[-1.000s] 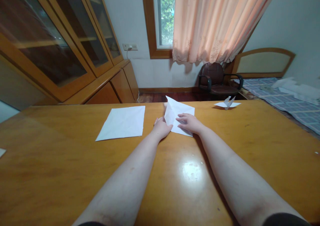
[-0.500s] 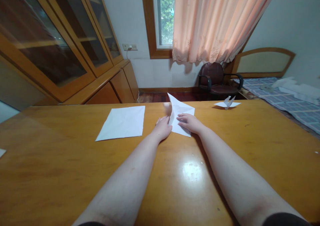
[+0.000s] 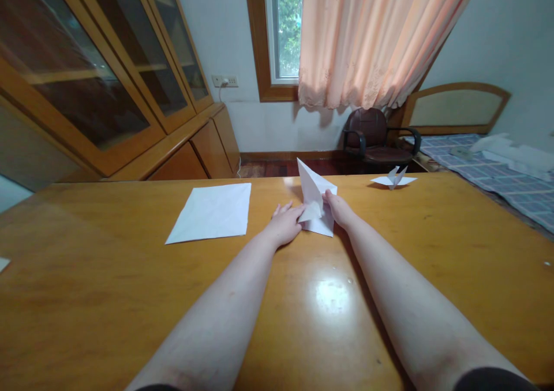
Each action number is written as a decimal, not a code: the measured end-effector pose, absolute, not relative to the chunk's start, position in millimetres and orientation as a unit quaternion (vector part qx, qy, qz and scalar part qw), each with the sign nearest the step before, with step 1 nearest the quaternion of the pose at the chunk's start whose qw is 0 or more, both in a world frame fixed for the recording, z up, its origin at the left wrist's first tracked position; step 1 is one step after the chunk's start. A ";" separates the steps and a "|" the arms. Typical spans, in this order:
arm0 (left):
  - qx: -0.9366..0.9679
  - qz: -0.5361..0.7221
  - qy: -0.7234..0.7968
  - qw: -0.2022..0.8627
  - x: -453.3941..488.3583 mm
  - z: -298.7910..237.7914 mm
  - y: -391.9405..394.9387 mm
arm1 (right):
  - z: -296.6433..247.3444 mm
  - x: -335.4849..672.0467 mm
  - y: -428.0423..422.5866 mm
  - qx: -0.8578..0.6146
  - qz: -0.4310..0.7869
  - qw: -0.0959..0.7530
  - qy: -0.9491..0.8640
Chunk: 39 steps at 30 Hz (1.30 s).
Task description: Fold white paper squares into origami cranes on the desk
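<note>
Pinning a half-folded paper [image 3: 312, 186] to the table [image 3: 130, 275] between them, the left hand [image 3: 285, 225] lies flat and open while the right hand [image 3: 340, 209] pinches its raised flap, creases not yet flattened.

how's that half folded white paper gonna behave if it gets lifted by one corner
The partly folded white paper is probably very light and floppy: a thin flap stands up at the right hand. Its creases likely stiffen it slightly. On the glossy wooden table it would probably slide easily.
</note>
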State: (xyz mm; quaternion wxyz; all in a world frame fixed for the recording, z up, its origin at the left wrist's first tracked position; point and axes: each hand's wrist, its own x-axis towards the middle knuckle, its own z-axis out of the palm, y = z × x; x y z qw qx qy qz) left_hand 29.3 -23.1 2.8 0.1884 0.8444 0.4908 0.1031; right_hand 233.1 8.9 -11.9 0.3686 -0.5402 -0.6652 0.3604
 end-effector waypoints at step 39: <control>0.887 0.121 0.399 0.197 29.5 6.9 -27.0 | -1.2 235.0 1.3 -0.575 0.336 0.286 -0.689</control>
